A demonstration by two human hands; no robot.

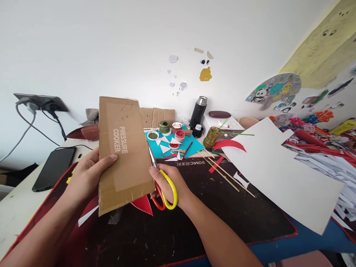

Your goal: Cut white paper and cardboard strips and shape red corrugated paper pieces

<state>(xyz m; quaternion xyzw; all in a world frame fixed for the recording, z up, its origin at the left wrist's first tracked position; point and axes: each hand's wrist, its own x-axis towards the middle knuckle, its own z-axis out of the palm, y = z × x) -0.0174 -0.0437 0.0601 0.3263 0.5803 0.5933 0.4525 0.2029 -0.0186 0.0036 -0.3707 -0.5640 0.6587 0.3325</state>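
A brown piece of cardboard [128,167] printed "PRESSURE COOKER" is held upright above the dark desk mat. My left hand [89,168] grips its left edge, thumb on the front face and the other fingers behind. My right hand [169,181] is closed around scissors [170,193] with one yellow and one red handle. Their metal blades point up along the cardboard's right edge; whether they bite into it I cannot tell. Below the cardboard, a red pointed paper piece [143,205] lies on the mat.
Open paint jars [164,127] and white paper scraps sit on a blue sheet [155,148]. Behind stands a black thermos [198,111]. Wooden sticks [230,178] and a large white sheet [283,178] lie to the right. A phone [54,168] rests at the left.
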